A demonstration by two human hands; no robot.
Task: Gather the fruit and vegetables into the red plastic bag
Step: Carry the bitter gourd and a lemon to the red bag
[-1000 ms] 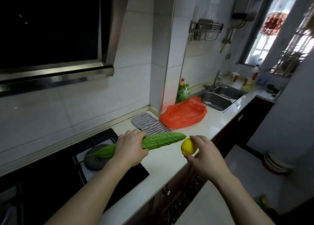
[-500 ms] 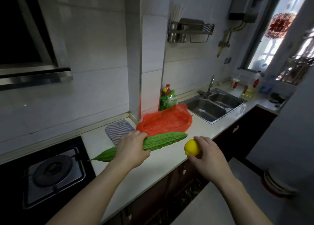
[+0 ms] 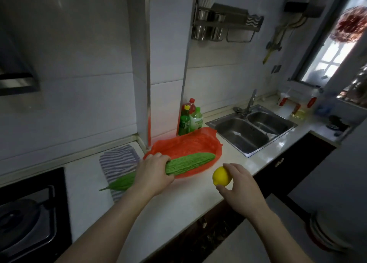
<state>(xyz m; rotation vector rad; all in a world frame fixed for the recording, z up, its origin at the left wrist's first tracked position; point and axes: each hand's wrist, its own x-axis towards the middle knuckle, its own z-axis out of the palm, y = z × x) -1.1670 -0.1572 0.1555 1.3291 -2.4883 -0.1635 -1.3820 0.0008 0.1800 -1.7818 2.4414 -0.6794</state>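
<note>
My left hand (image 3: 153,173) grips a long green bitter gourd (image 3: 188,163) round its middle, held level above the counter. The gourd's blunt end reaches over the red plastic bag (image 3: 186,143), which lies open on the white counter against the wall corner. Its thin tail points back over a striped cloth. My right hand (image 3: 241,185) holds a yellow lemon (image 3: 221,176) in its fingertips, just right of the bag and a little nearer to me.
A striped cloth (image 3: 117,161) lies left of the bag. Several bottles (image 3: 188,119) stand behind the bag by the wall. A double steel sink (image 3: 252,129) is at the right, a black gas hob (image 3: 29,219) at the left. The counter's front edge (image 3: 198,221) runs diagonally below my hands.
Both hands have carried the gourd and the lemon rightward along the counter, away from the hob. The gourd's end is now over the red bag.
</note>
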